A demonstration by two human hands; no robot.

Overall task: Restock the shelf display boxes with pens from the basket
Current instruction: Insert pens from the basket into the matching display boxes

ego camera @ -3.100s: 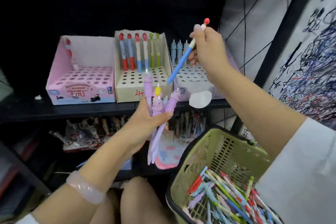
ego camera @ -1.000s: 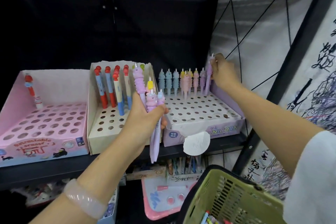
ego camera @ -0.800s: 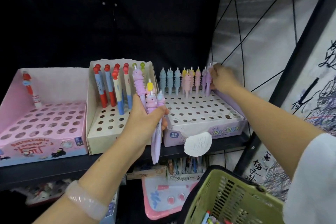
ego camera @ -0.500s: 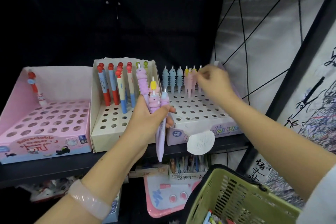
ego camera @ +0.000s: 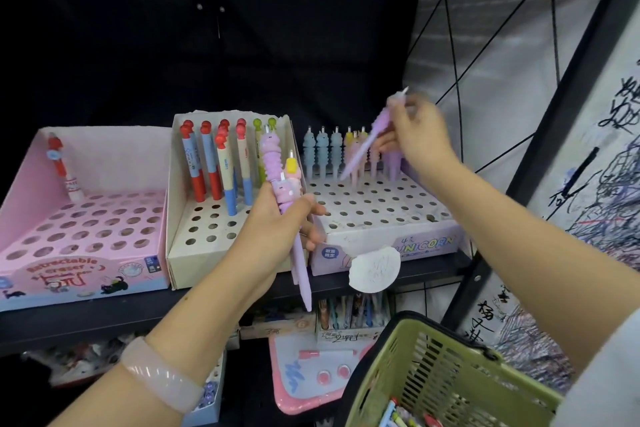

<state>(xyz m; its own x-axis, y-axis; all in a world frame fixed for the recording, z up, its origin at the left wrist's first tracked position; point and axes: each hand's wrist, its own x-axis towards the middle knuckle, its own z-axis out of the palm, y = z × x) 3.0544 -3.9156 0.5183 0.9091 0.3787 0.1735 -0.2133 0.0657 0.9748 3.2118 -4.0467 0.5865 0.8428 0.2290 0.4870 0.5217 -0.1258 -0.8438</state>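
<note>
My left hand point(ego camera: 277, 229) grips a bunch of unicorn pens point(ego camera: 282, 191), purple, pink and yellow, upright in front of the boxes. My right hand point(ego camera: 414, 135) pinches one purple unicorn pen point(ego camera: 367, 142), tilted, its tip over the back rows of the lilac unicorn box point(ego camera: 388, 218). That box holds a back row of blue, yellow, pink and purple pens. The cream middle box point(ego camera: 194, 218) holds red-and-blue pens at its back. The pink left box point(ego camera: 79, 236) holds one red-topped pen. The green basket point(ego camera: 446, 374) with mixed pens sits at the bottom right.
The boxes stand on a black metal shelf point(ego camera: 104, 315); a white round tag point(ego camera: 375, 269) hangs at its front edge. Lower shelves hold more stationery and a pink board point(ego camera: 311, 371). A scribbled paper panel point(ego camera: 595, 166) and a black post stand to the right.
My right hand left the back row, came toward my left hand, then rose holding a purple pen, now tilted over the unicorn box. My left hand's bunch stayed put.
</note>
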